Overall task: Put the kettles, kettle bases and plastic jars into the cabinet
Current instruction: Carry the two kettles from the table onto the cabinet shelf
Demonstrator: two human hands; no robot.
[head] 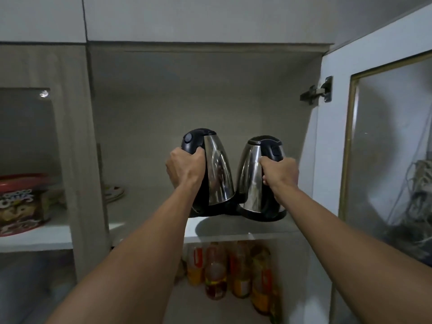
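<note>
Two kettles' handles [190, 145] inside curled fingers [198, 152].

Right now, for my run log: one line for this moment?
left hand: grips left kettle | right hand: grips right kettle | both over cabinet shelf

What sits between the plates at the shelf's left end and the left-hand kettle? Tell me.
Nothing. In the head view, the shelf is bare between the plates and the left-hand kettle, held by the left hand.
</note>
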